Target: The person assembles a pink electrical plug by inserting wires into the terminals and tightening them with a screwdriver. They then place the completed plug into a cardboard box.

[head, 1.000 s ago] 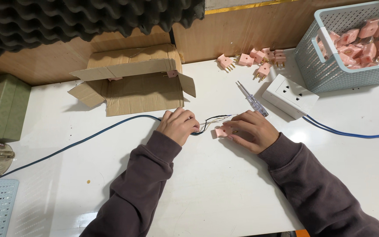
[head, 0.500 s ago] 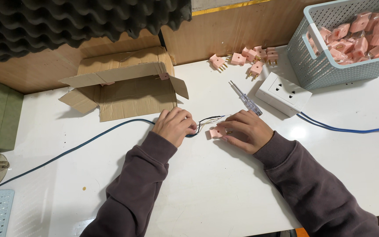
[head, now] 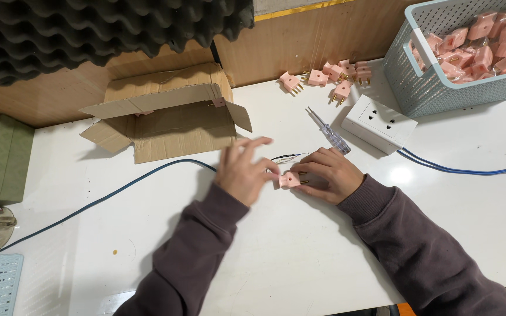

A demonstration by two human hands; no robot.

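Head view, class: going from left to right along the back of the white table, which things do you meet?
Green box → open cardboard box → loose pink plugs → white socket block → pale blue basket of pink plugs.
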